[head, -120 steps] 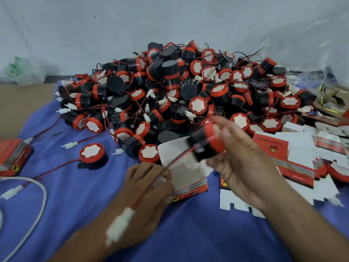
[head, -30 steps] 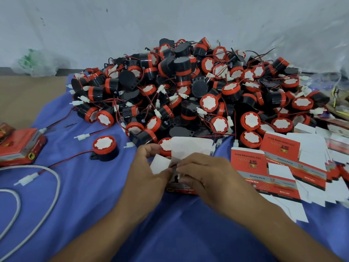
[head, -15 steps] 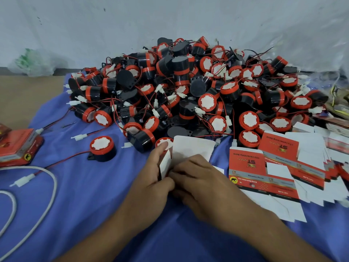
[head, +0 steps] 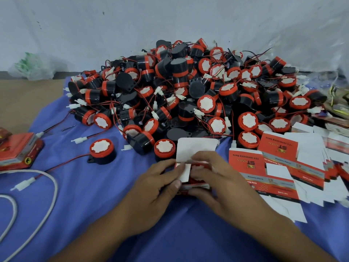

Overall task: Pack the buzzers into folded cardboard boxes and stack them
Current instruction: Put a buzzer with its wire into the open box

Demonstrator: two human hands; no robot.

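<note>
- The cardboard box (head: 191,183) sat at lower centre of the frame on the blue cloth (head: 94,205), just in front of the pile of buzzers (head: 188,91).
- The left hand (head: 156,186) gripped the box's left side, its fingers curled in and its thumb on the near edge. A fingertip pressed the small white side flap (head: 184,173) inward.
- The right hand (head: 217,178) was cupped over the top and right side with its fingers bent round the box. They hid the opening, so I could not tell how the buzzer sat inside.
- The large white lid flap (head: 196,148) stood up behind the fingers, not yet tucked, so the step in hand looked like closing the box.
- To do it well, the wire and its plug should lie wholly inside before any flap goes down, since a trapped lead would bulge the lid.
- Both side flaps should fold flat first. Then the lid should come over them, with its tongue slid inside the front wall.
- A light grip would keep the thin card from creasing.
- The finished box (head: 20,148) at the left edge suggested where stacking belonged. The flat blanks (head: 245,163) lay just right of the hands, and a loose buzzer (head: 102,151) lay to their upper left.
</note>
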